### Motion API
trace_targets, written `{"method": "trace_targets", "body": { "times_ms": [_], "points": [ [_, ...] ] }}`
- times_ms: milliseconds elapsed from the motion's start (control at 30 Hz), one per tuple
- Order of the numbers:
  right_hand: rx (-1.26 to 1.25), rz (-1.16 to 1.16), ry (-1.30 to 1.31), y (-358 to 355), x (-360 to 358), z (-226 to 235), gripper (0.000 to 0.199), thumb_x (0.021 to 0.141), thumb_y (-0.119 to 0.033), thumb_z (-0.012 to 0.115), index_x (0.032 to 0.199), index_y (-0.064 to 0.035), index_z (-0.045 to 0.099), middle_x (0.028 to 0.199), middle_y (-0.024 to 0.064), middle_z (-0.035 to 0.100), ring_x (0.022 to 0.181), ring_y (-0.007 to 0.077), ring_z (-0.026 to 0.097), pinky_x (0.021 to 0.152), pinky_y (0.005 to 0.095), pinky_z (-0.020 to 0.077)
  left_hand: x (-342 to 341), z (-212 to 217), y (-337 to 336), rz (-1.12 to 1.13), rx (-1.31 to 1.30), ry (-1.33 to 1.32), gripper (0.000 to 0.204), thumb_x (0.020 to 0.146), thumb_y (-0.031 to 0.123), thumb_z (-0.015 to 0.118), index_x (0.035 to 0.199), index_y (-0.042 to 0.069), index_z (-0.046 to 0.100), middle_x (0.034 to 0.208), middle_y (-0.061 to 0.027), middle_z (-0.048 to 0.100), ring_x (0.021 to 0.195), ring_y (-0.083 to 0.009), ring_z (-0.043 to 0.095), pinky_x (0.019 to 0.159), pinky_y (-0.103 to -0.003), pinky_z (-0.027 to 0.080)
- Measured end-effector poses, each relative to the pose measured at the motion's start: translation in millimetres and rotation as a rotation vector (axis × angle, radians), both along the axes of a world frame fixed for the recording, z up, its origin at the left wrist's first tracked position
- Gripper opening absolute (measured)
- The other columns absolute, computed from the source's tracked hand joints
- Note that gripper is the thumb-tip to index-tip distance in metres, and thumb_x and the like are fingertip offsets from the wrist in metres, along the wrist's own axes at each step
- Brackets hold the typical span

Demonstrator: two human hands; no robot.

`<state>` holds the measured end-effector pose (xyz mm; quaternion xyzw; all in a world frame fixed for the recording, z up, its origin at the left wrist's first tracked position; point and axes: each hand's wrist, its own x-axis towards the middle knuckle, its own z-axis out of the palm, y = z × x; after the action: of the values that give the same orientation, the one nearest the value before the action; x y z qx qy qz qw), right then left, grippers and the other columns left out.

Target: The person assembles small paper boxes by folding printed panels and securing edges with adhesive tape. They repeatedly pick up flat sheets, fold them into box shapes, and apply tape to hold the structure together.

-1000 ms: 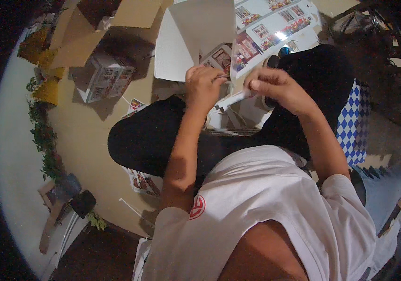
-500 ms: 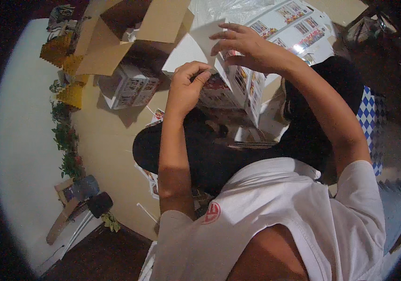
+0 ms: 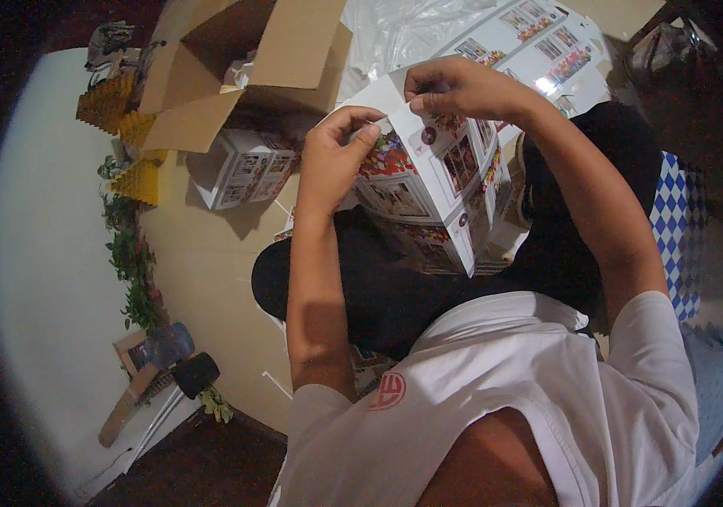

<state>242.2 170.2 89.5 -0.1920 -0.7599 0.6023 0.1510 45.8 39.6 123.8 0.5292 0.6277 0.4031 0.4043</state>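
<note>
So the person is sitting on the floor (image 3: 209, 279) and folding up a printed carton (image 3: 429, 194), one of those white ones with colourful pictures all over. Looks to me like they're in the middle of closing the top flaps. Going left to right: the left hand (image 3: 336, 156) is pinching the near flap edge, thumb and fingers closed narrow on it, and the carton itself is sitting just right of and under that grip, propped over the lap. The right hand (image 3: 454, 84) is gripping the top flap from above, fingertips pressed tight on the card, right beside the left grip. Off to the left of both hands there's an already-made small box (image 3: 243, 169) and an open brown cardboard box (image 3: 235, 68) on the floor; beyond the right grip, flat printed sheets (image 3: 539, 42) are lying spread out. My guess is the next bit needs the flap tucking in neatly while the other hand is holding the wall square
</note>
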Motion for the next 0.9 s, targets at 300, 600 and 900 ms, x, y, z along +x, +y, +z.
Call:
{"method": "trace_targets", "body": {
  "times_ms": [300, 600, 900],
  "points": [
    [0.463, -0.159, -0.010, -5, -3, 6, 0.013, 0.085, -0.015, 0.065, 0.087, -0.0023, 0.062, 0.079, 0.0100, 0.060, 0.077, 0.0245, 0.059, 0.069, 0.0362, 0.0469, 3, 11, 0, 0.008, -0.055, 0.230, 0.026, 0.076, 0.019, 0.077, 0.094, 0.005, 0.067, 0.094, -0.0038, 0.066, 0.089, -0.0142, 0.059, 0.082, -0.030, 0.046],
    [0.700, -0.088, -0.027, -48, 4, -23, 0.011, 0.078, -0.016, 0.061, 0.082, -0.0057, 0.062, 0.081, 0.0144, 0.063, 0.079, 0.0349, 0.063, 0.069, 0.0453, 0.0504, -3, -60, -28, -0.150, 0.354, 0.744, 0.017, 0.073, 0.015, 0.073, 0.086, 0.009, 0.064, 0.089, -0.0050, 0.064, 0.097, -0.0274, 0.057, 0.100, -0.043, 0.036],
    [0.570, -0.123, -0.248, -76, 4, -75, 0.016, 0.082, -0.023, 0.061, 0.088, -0.0090, 0.065, 0.089, 0.0119, 0.066, 0.082, 0.0348, 0.065, 0.070, 0.0451, 0.0518, 8, -107, -44, -0.156, 0.286, 0.643, 0.025, 0.069, 0.010, 0.074, 0.092, 0.008, 0.064, 0.091, -0.0068, 0.063, 0.099, -0.0287, 0.056, 0.102, -0.044, 0.036]
  ]
}}
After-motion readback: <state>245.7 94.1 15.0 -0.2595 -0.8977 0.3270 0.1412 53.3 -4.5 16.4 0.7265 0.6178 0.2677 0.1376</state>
